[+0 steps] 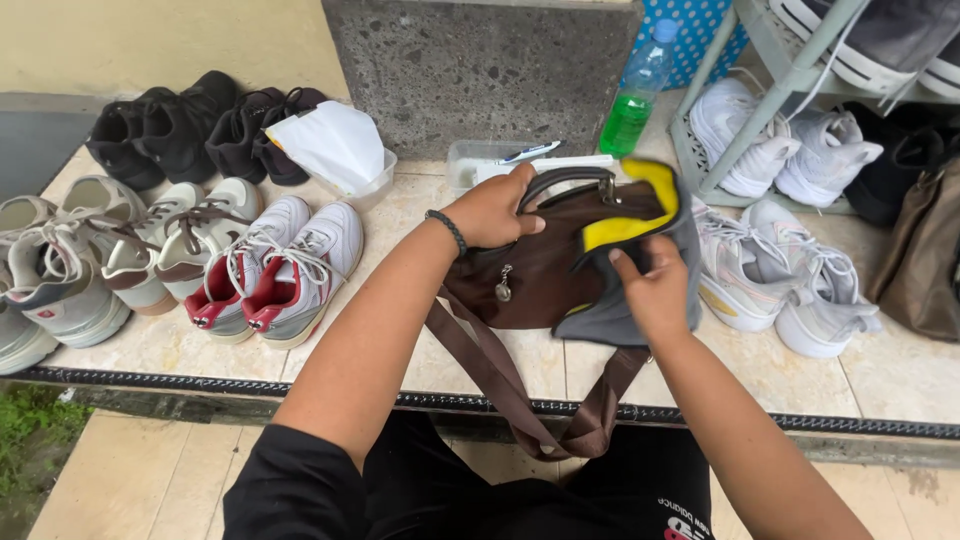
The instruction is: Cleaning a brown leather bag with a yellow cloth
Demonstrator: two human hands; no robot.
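Green-liquid bottle (634, 97) behind brown handbag (540, 270)

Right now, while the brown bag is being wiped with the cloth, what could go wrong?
1. The bag's long strap hangs over the ledge edge; it might snag or drag the brown bag down.
2. The left hand grips only the handle, so the bag may twist under the right hand pressing the grey-and-yellow cloth.
3. The bottle of green liquid stands close behind; an elbow or the bag could knock it over.

- Grey-and-yellow cloth (640, 240) under the right hand (655, 290) hides part of the brown bag (530, 275).
- Far left of the left hand (490, 212), grey sneakers (40, 290) are cut by the edge.
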